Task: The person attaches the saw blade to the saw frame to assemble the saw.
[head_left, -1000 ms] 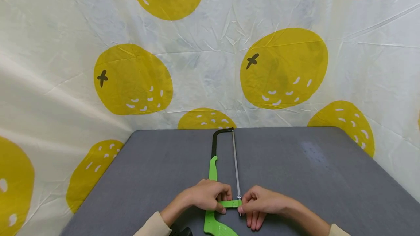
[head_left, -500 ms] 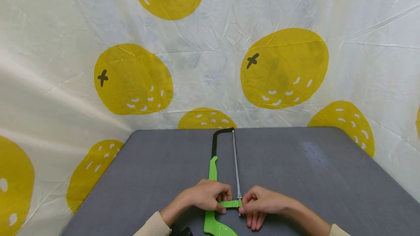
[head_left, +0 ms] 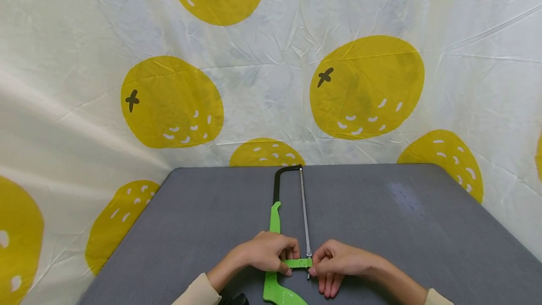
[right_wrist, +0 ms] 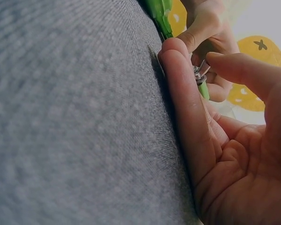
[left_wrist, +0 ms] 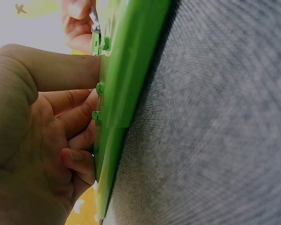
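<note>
Left grip [head_left: 271,252] curled near right grip [head_left: 339,261]

No lettering, label, brand or number can be read from here, neither on the green-framed saw [head_left: 275,220] nor on the patterned cloth [head_left: 262,102] beyond the desk's [head_left: 203,215] far edge.

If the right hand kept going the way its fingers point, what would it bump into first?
The wing nut, probably: the right hand's thumb is right at it. Beyond lies the green bar, then the left hand, though depth is hard to judge.
</note>
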`<act>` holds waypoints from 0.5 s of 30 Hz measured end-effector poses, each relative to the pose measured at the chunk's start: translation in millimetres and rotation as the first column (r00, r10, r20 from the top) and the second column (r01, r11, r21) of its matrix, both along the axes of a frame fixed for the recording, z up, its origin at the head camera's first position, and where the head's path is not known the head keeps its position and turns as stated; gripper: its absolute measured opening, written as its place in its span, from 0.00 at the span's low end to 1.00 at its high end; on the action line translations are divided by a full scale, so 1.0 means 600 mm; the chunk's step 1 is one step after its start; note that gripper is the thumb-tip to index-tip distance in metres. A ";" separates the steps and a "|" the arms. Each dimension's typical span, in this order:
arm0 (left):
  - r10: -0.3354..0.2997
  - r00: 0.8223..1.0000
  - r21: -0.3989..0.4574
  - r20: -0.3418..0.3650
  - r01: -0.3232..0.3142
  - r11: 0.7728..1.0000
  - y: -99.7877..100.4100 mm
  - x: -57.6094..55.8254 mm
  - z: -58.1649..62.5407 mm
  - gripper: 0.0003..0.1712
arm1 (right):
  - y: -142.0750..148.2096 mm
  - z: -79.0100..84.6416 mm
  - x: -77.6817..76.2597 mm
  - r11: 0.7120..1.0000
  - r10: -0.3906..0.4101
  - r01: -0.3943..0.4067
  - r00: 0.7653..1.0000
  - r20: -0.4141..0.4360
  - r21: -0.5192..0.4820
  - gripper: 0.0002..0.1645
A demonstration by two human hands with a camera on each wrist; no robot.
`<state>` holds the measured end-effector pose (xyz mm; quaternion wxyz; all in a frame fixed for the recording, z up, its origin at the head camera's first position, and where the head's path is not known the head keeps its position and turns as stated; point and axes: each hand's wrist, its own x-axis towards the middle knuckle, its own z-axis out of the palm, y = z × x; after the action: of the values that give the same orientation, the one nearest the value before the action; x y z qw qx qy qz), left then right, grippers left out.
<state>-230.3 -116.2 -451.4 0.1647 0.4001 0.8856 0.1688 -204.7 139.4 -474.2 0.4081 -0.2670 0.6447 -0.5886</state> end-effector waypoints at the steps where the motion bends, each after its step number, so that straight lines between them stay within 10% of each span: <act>1: 0.000 1.000 0.000 0.001 0.000 1.000 0.000 0.000 0.000 0.13 | 0.000 0.000 0.000 1.000 0.001 -0.001 1.000 0.000 -0.001 0.23; 15: -0.005 1.000 0.017 0.012 0.005 1.000 -0.002 0.000 0.000 0.13 | 0.001 0.000 -0.001 1.000 0.017 -0.017 1.000 -0.005 0.009 0.06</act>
<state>-230.1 -117.2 -451.3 0.1671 0.4027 0.8821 0.1781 -205.6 139.8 -473.9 0.4127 -0.2718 0.6461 -0.5817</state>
